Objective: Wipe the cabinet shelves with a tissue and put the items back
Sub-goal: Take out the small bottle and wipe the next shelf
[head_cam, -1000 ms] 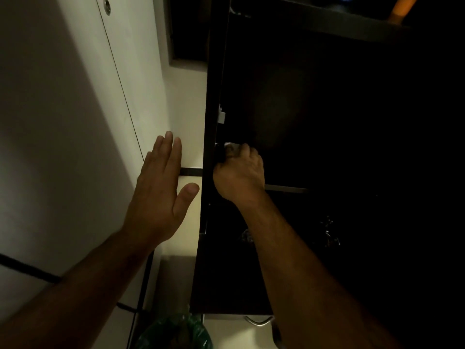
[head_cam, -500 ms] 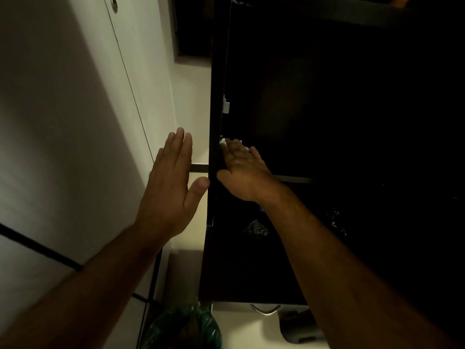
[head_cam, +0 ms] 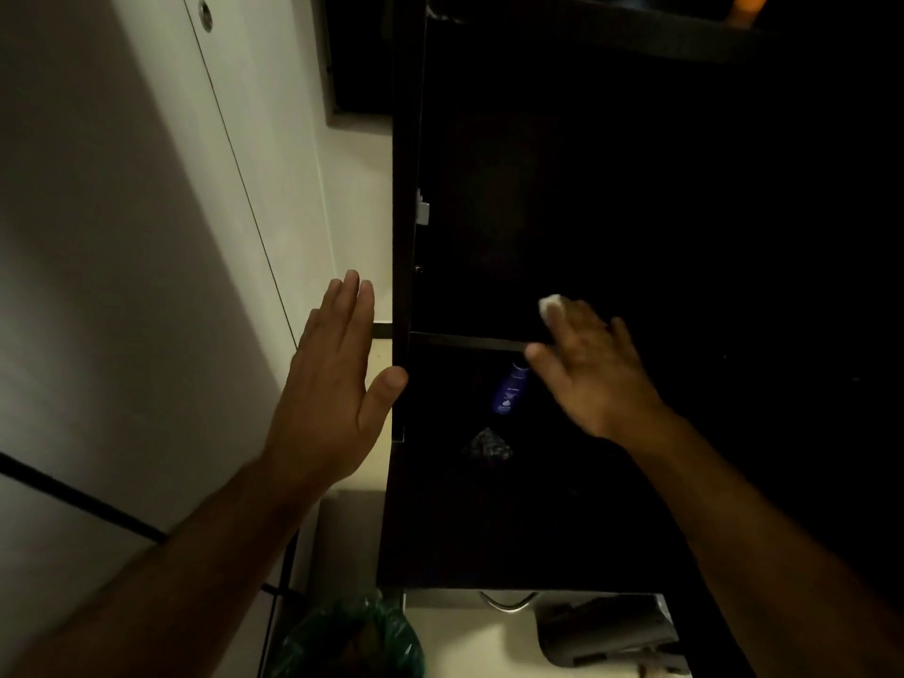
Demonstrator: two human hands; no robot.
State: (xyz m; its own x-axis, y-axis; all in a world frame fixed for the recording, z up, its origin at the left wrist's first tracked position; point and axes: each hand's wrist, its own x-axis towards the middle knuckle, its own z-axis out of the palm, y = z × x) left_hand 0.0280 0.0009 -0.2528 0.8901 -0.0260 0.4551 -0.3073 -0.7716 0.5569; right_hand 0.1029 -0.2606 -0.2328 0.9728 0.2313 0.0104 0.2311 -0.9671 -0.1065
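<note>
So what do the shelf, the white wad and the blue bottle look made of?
Shelf: dark board, probably laminate, with a matte, flat, thin edge. White wad under the right hand: soft crumpled tissue paper. Blue bottle: likely glossy plastic, with a faint sheen; too dim to be sure.

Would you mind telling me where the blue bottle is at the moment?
In the head view, the blue bottle stands inside the dark cabinet, just below the shelf edge and left of the right hand.

Dark shelf (head_cam: 469,341) under white tissue (head_cam: 549,304)

Home: dark cabinet (head_cam: 489,506), lotion bottle (head_cam: 508,390)
</note>
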